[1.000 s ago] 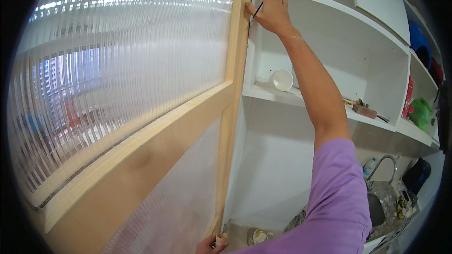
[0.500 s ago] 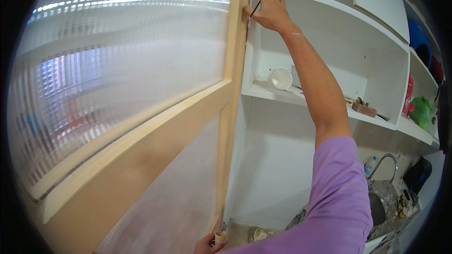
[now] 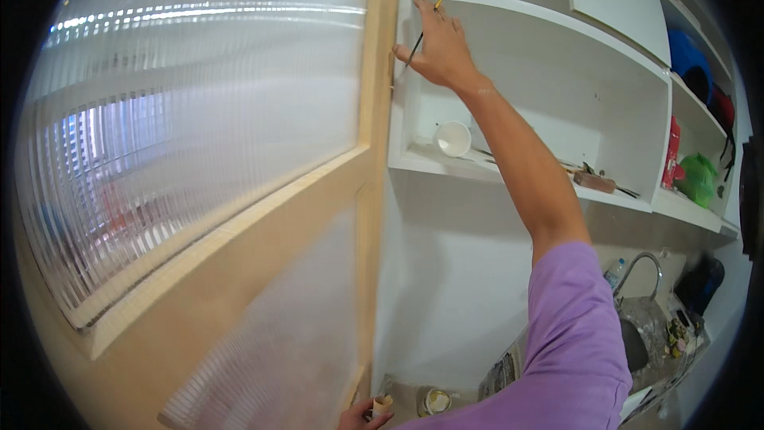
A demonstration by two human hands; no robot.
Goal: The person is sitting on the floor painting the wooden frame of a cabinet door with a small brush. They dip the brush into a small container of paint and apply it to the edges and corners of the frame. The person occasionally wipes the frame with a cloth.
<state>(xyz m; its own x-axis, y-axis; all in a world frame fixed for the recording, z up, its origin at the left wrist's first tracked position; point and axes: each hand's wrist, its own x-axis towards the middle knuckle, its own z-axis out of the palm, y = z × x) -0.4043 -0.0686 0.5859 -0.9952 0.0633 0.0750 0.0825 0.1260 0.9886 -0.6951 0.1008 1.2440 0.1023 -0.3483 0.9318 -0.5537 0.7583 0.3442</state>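
Note:
My right hand is raised beside the edge of a wooden door frame, its back toward me. Between its fingers is a slim paintbrush with a dark shaft and a yellow end; the lower end points at the frame's edge. My right thumb reaches close to that edge. Low in the picture, my left hand is closed around a small pale cup, whose contents I cannot make out. Ribbed translucent panels fill the door.
A white wall shelf holds a white cup on its side, a brown block and thin tools. Farther right are a green bag and a faucet over a sink. A jar stands below.
My right hand and the brush have come down a little along the door's edge. The whole view has shifted slightly. My left hand still holds the cup.

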